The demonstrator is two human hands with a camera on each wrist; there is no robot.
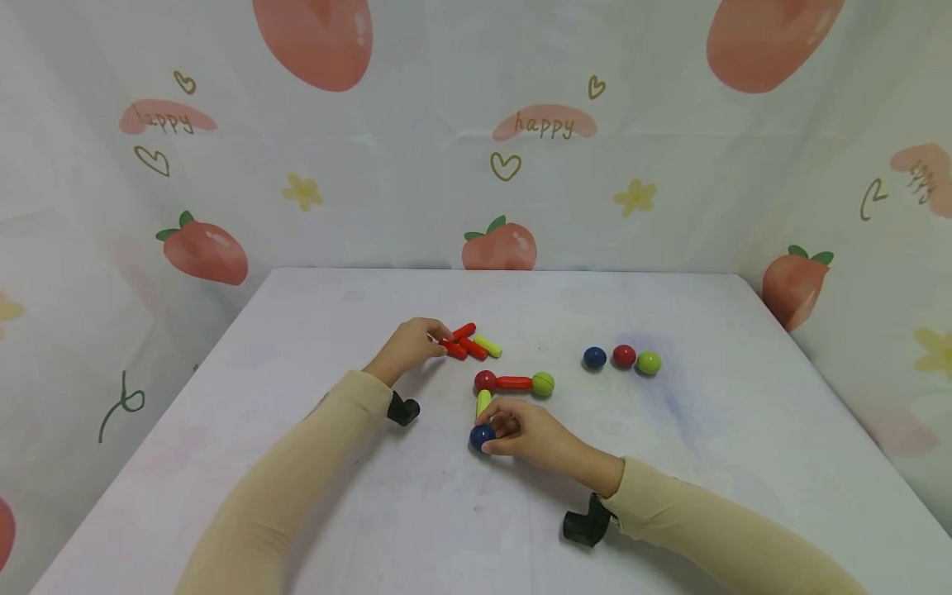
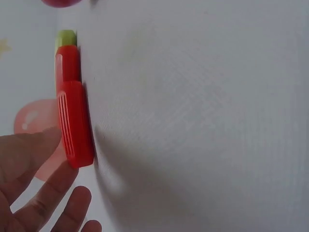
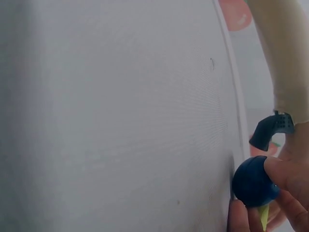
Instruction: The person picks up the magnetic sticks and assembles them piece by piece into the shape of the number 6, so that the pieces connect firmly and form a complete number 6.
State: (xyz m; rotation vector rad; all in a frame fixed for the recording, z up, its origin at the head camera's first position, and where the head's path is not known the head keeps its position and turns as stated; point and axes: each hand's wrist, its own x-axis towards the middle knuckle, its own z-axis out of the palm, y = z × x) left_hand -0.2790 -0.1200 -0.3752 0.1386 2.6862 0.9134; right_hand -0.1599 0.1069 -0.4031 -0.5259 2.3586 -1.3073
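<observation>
In the lower centre of the head view, the blue ball point(image 1: 482, 438) is sitting on the white surface point(image 1: 416, 529) at the near end of a lime rod point(image 1: 484, 405). The right hand point(image 1: 531, 434) is holding it, its grip clamped on the ball with thumb and fingertips. The ball is looking light, hard and glossy, so it is probably favouring a hold at its widest part; a pinch too near the top would likely be letting it squirt away or roll. It is hardly seeming fragile.

The left hand point(image 1: 412, 343), left of centre, is touching the near end of a red rod point(image 2: 76, 123); whether that grip is closing on it or merely resting there, I cannot tell. The rod is looking stiff and light, and its ridged sides (plain in the left wrist view) are probably offering better purchase than its end.

Just beyond the blue ball, a joined row is lying across the centre: a red ball point(image 1: 485, 380), a red crosspiece point(image 1: 513, 383) and a green ball point(image 1: 543, 383). This row is limiting room on the far side, and the right fingers are partly covering the lime rod. Near the left fingertips, two more red rods point(image 1: 473, 348) and a lime piece point(image 1: 488, 345) are crowding the target. Three loose balls point(image 1: 624, 356) are resting at right of centre, well apart and obstructing neither hand.
</observation>
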